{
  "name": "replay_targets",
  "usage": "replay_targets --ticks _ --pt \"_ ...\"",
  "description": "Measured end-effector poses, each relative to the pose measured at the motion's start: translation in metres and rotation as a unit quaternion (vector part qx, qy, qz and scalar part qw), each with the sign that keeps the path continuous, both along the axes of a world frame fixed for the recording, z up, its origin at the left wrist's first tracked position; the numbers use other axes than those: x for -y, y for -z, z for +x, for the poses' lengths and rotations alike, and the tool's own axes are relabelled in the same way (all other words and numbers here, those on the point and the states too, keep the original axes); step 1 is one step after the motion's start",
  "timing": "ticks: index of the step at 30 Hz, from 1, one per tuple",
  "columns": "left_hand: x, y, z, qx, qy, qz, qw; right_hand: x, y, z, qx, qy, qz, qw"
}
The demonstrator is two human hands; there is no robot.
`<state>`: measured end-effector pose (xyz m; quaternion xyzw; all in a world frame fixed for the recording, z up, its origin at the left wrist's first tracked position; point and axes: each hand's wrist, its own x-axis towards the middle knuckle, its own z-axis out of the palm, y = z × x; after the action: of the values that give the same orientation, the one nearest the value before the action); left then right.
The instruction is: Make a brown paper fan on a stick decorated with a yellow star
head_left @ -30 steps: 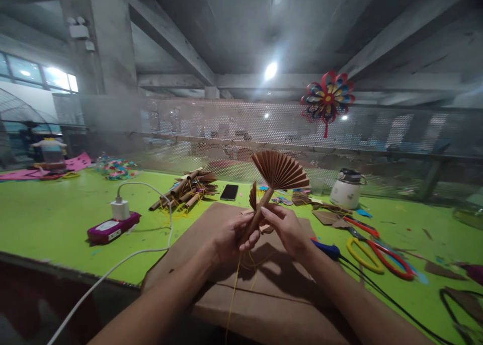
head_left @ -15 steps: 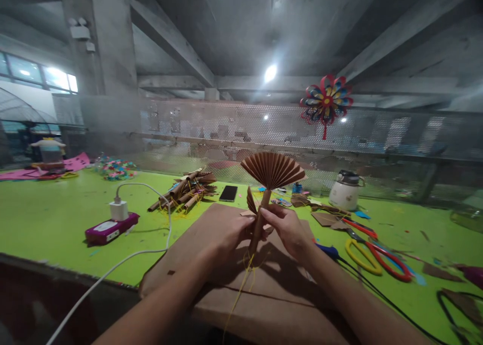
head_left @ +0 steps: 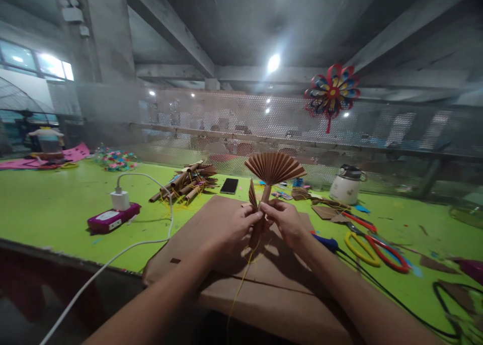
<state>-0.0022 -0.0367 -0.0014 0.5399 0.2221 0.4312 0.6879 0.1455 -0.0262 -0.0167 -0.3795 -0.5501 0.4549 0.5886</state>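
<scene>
I have my left hand (head_left: 238, 223) and right hand (head_left: 286, 220) pinching a brown tube (head_left: 266, 191), its middle partly hidden from me by their grip.

Scissors (head_left: 371, 241), cardboard scraps (head_left: 325, 212) and concrete beams (head_left: 177, 30) show a workshop.

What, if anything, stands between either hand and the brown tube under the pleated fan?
Nothing visible blocks the right hand, which touches the brown tube. The small pleated piece rises beside the left hand; whether it comes between that hand and the tube is hidden.
</scene>
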Motion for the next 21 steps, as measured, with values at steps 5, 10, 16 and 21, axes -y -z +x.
replay_targets --ticks 5,10,16,21 --pt "-0.003 0.010 0.001 -0.093 0.011 0.044 0.995 0.000 0.002 0.000 0.006 0.013 0.009 1.000" --pt "-0.008 0.019 0.006 -0.079 0.001 0.082 0.993 0.002 0.000 -0.002 0.003 0.010 0.012 1.000" --pt "-0.016 0.034 0.008 -0.102 -0.025 0.127 0.986 0.005 -0.004 -0.005 0.011 0.029 0.018 0.999" --pt "-0.018 0.035 0.007 -0.135 -0.047 0.152 0.978 0.004 -0.003 -0.005 0.017 0.029 0.034 0.999"
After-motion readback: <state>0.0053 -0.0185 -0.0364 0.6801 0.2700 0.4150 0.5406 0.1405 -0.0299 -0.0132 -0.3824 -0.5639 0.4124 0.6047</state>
